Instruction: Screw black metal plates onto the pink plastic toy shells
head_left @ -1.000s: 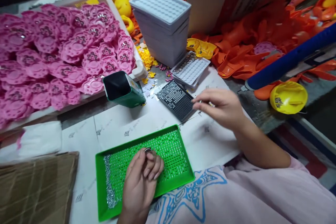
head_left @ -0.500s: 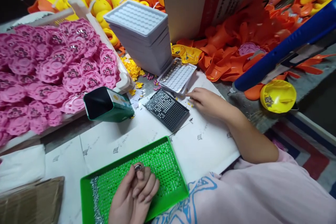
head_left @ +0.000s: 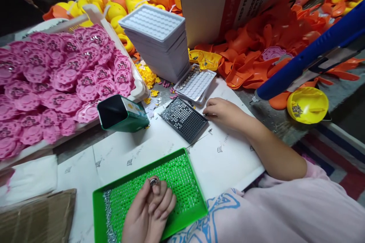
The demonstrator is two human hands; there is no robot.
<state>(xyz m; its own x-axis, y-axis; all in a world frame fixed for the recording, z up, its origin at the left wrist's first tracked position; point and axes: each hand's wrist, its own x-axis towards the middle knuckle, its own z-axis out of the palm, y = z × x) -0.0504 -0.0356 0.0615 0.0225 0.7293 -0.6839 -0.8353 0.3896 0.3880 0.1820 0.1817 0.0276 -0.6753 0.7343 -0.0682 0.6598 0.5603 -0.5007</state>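
My left hand (head_left: 155, 205) is closed above the green perforated tray (head_left: 188, 182), thumb and forefinger pinching a small round shiny metal piece (head_left: 154, 182). Many tiny silvery pieces fill the tray's holes, and more lie heaped along its left side. My right hand (head_left: 219, 111) rests low beside the right corner of a small black tray (head_left: 196, 126), with its fingers curled together. Whatever is at those fingertips is too small to make out. Tiny silvery parts cover the far left part of the black tray. Just behind it, a white dimpled tray (head_left: 202, 83) bears round pieces in some dimples.
Stacked white trays (head_left: 159, 45) stand behind. Left are a dark green container (head_left: 125, 115) and a crate (head_left: 139, 89) of pink plastic parts. Orange parts (head_left: 242, 64) lie beneath a carton (head_left: 205, 3). A blue tool (head_left: 302, 55) slants in above a yellow bowl (head_left: 316, 102).
My right hand has drawn back from the white dimpled tray's corner to the black tray's corner, its fingers curling in. The left hand keeps its pinch over the green tray. The view has shifted slightly.
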